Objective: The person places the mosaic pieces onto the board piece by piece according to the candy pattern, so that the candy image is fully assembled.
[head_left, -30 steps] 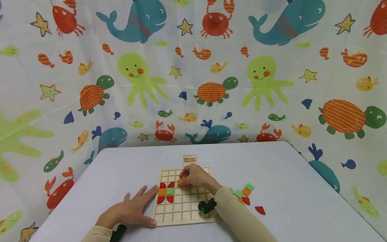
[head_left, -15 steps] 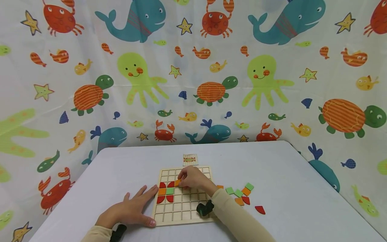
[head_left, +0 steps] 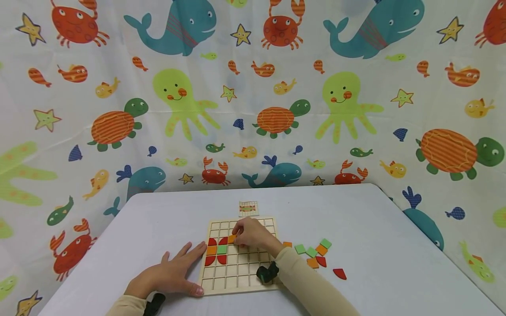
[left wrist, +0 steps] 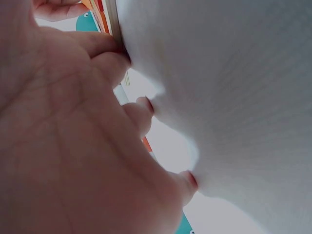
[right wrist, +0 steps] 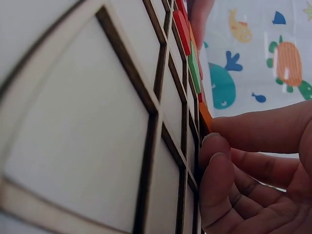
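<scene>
One white curtain (head_left: 245, 101) was spread across the back of the room, printed all over with sea creatures. At its left side a pale green octopus (head_left: 23, 175) was only partly shown, and below it a red crab (head_left: 71, 254) was seen beside the slanting edge of the white tabletop (head_left: 367, 232). On that smooth, pale surface the left hand (head_left: 171, 272) was laid with its fingers spread and nothing gripped, thumb and forefinger placed against the left edge of a wooden grid board (head_left: 243, 270). In the board's left columns an orange square (head_left: 211, 250) and a green square (head_left: 222, 249) were set side by side, with four red pieces (head_left: 210, 261) arranged above and below them. Next to the upper right red piece, an orange tile (head_left: 232, 239) was pinched between the thumb and fingers of the right hand (head_left: 254, 234); whether it was fully seated in its cell could not be told. Just beyond the board's far edge a small card (head_left: 248, 209) was laid, printed with a coloured figure on a grid. The right forearm was covered by a beige sleeve (head_left: 312, 281), and a black device (head_left: 267, 273) was worn at the wrist. Farther right, loose green tiles (head_left: 311, 252), orange tiles (head_left: 321, 250) and red tiles (head_left: 339, 274) were scattered over the tabletop. Past its rounded far corner, a large orange-shelled turtle (head_left: 448, 151) was printed on the curtain.
</scene>
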Tool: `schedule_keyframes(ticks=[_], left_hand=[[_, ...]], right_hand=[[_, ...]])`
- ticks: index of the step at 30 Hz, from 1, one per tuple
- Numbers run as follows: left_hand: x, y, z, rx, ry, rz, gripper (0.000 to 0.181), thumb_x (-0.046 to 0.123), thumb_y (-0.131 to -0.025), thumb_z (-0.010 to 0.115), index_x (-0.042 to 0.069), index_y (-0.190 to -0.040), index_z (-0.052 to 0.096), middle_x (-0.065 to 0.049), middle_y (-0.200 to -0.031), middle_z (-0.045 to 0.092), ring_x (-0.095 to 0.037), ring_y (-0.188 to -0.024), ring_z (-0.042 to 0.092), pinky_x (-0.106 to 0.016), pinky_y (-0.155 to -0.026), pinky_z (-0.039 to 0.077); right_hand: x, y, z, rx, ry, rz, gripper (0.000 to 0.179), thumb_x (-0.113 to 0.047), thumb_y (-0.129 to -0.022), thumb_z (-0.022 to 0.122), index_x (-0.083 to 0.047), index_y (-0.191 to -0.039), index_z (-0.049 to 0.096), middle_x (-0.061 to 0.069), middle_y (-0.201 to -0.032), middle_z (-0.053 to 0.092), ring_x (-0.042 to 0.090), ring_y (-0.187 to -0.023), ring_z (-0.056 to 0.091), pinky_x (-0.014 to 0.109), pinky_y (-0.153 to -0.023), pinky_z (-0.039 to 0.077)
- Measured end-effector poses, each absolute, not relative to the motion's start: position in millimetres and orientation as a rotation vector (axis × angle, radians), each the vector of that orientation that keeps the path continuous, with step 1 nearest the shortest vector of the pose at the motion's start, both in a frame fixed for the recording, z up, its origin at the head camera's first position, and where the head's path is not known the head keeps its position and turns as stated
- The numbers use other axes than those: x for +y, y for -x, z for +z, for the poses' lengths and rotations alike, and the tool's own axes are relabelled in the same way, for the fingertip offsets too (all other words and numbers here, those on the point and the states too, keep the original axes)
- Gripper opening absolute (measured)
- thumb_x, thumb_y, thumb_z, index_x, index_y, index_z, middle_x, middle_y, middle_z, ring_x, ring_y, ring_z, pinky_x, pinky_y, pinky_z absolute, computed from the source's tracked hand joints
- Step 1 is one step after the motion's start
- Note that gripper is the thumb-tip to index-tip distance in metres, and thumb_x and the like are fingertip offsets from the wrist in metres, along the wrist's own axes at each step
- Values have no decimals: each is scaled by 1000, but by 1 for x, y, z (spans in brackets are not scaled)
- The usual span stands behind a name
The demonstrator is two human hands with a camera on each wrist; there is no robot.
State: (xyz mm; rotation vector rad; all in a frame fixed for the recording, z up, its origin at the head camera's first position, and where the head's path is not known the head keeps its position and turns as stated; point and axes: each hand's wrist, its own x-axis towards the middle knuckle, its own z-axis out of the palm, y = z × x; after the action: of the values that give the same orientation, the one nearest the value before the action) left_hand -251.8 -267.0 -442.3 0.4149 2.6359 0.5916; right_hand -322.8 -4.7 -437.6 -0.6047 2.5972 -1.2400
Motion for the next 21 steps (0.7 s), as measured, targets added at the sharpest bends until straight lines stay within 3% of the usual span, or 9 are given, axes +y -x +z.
schedule_keyframes(ticks=[13, 21], left_hand=[[-266, 250, -439, 2646, -408, 595, 120, 53, -74, 95, 15, -169, 33, -13, -174, 30, -49, -160, 10, -85, -113, -5], [-266, 249, -438, 2649, -414, 592, 121, 53, -74, 95, 15, -169, 33, -14, -174, 30, -49, -160, 11, -86, -112, -4]], right_hand=[[-5, 322, -440, 2645, 684, -1191, 11, 2, -87, 80, -2, -96, 74, 0, -76, 63, 14, -61, 58, 26, -59, 49], [-4, 322, -440, 2603, 631, -1225, 9, -6, -92, 80, -4, -100, 75, 0, -81, 65, 13, -62, 61, 24, -58, 50]])
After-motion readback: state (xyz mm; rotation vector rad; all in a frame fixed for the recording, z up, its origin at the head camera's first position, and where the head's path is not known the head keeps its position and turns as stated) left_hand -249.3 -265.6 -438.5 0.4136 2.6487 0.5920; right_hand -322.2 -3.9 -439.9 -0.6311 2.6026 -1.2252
